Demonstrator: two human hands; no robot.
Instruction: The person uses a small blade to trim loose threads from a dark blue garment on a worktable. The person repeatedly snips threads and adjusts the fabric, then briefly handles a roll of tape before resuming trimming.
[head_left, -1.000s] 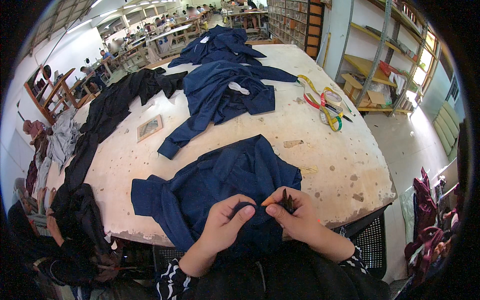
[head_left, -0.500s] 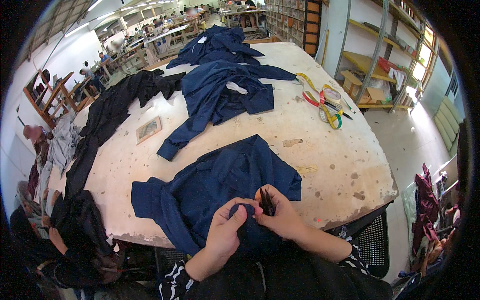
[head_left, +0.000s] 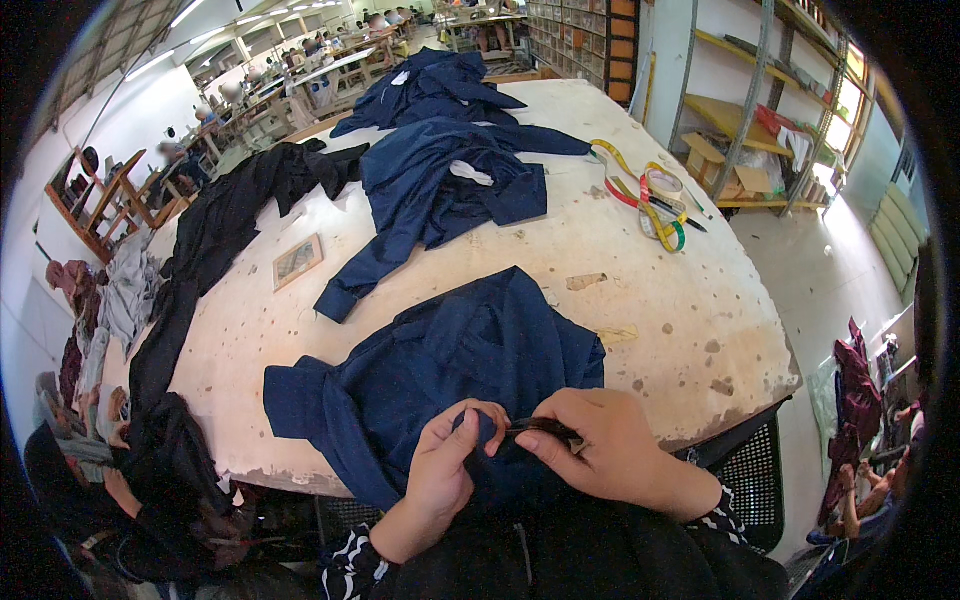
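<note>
A navy blue garment (head_left: 430,340) lies bunched at the near edge of the table, part of it hanging toward me. My left hand (head_left: 442,470) is closed on a small fold of this garment, the thumb pressed on top. Close beside it, my right hand (head_left: 605,440) grips a pair of dark thread snips (head_left: 545,429). The snips point left, their tips at the fold by my left fingertips. Whether the blades touch the cloth I cannot tell.
Two more navy garments, one nearer (head_left: 420,190) and one farther (head_left: 430,85), lie up the table (head_left: 690,330). A black garment (head_left: 210,230) runs along its left side. A tape measure (head_left: 640,195) lies right, a small framed piece (head_left: 298,262) left. People sit at both sides.
My right hand has turned over and brought the snips from upright in the palm to pointing left at the cloth. My left hand still pinches the fold, shifted slightly left.
</note>
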